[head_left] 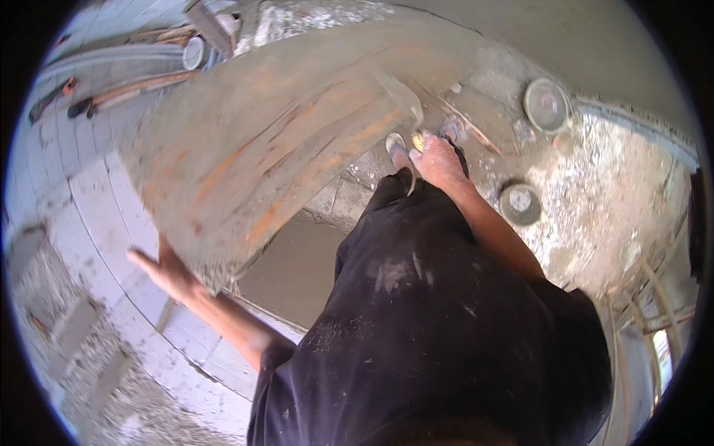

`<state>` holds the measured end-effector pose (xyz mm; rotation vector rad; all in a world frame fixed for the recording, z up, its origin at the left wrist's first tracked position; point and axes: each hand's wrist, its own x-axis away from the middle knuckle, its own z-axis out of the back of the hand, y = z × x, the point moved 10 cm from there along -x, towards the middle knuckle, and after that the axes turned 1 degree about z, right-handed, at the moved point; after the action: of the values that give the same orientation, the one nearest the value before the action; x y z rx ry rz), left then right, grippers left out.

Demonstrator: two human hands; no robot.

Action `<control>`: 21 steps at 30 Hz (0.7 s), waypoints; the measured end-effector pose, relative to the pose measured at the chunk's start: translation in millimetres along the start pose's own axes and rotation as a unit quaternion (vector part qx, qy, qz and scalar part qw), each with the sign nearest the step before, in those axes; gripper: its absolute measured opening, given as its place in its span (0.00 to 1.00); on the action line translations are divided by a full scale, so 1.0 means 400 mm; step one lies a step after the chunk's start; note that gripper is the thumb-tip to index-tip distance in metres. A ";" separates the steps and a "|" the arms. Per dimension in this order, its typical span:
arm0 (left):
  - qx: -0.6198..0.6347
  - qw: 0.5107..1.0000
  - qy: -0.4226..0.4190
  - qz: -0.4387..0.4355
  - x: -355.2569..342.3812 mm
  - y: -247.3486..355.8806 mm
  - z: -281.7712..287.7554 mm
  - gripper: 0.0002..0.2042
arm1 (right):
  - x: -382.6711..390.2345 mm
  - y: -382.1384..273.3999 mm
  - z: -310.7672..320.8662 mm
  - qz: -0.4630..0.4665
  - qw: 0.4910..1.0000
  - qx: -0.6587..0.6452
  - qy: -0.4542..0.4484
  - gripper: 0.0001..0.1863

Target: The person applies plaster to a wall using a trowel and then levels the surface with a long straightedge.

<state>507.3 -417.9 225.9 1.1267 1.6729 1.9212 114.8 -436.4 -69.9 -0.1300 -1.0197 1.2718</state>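
Note:
A broad panel [245, 141], smeared with grey mortar and streaked orange, slants across the upper left in front of me. My left hand [171, 273] is at its near left corner, thumb stretched outward and fingers apart. Some of those fingers are hidden by the panel's edge, so I cannot tell how much they support it. Between my feet, as seen from above, my right hand [440, 162] is closed around the yellow handle of a trowel [398, 94]. The trowel's blade, blurred, lies over or against the panel's right edge.
Two round buckets [547, 106] [520, 204] stand on the mortar-spattered floor to the right. A thin stick [476, 134] lies beyond my right hand. Pale planks [111, 215] and rubble are at left, with long-handled tools [126, 95] farther off. Wooden poles [654, 320] stand at lower right.

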 end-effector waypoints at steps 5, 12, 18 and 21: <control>0.047 0.993 -0.097 -0.042 -0.035 0.015 -0.035 0.48 | 0.271 -0.319 -0.039 0.248 0.954 0.073 -0.152 0.15; 0.086 0.982 -0.140 -0.096 0.012 0.068 -0.077 0.44 | 0.162 0.087 -0.067 0.039 0.989 0.135 0.043 0.16; 0.100 0.970 -0.201 -0.098 0.035 0.079 -0.175 0.44 | 0.297 -0.090 0.023 0.126 0.981 0.128 0.077 0.19; 0.109 0.962 -0.225 -0.113 0.045 0.101 -0.256 0.45 | 0.274 -0.076 0.155 0.031 0.982 0.110 0.148 0.17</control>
<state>428.4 -482.4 271.5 1.2717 1.6877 1.2480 87.8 -383.3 45.2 -0.1765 -0.6192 1.3671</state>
